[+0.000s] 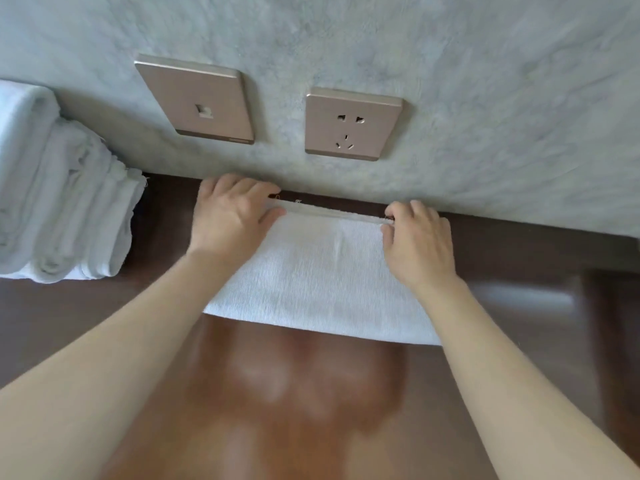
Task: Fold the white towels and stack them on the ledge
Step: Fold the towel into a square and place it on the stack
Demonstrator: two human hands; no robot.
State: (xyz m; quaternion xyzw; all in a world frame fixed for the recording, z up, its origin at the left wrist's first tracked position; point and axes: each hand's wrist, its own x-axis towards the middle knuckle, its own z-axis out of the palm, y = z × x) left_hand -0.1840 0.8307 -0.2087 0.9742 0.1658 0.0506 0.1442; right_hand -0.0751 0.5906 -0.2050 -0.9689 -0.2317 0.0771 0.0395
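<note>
A white towel [322, 271] lies folded flat on the dark wooden ledge [519, 265], its far hem close to the wall. My left hand [232, 216] pinches the far left corner of the towel, thumb on top of the hem. At the far right corner my right hand [419, 237] pinches the hem with curled fingers. A stack of folded white towels [59, 202] sits on the ledge at the left, apart from the flat one.
A grey-blue textured wall [450, 98] rises right behind the ledge. It carries a bronze data socket plate [197, 102] and a bronze power outlet [351, 124]. The glossy wood surface [294, 393] stretches toward me.
</note>
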